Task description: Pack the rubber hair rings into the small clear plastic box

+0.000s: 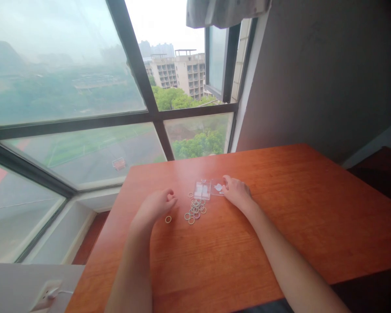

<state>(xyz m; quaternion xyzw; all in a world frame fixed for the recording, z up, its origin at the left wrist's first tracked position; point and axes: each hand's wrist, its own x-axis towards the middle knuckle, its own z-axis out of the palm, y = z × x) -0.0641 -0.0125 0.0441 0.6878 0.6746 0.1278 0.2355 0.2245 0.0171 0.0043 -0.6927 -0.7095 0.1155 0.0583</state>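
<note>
A small clear plastic box [202,190] lies opened flat on the table, its transparent lid [217,187] to the right with a pale mark on it. The fingers of my right hand [237,191] are closed on the lid's right edge. In front of the box is a loose pile of small rings [195,206], mostly pale green, with a pinkish one among them. One cream ring [168,219] lies apart to the left. Just above it, left of the pile, my left hand [161,203] is held with curled fingers; whether anything is inside them is hidden.
The reddish-brown wooden table [296,226] reaches to a large framed window [153,113] at the back and left. A dark grey wall [306,78] rises on the right. A white plug [53,293] with a cable sits in a socket at the lower left.
</note>
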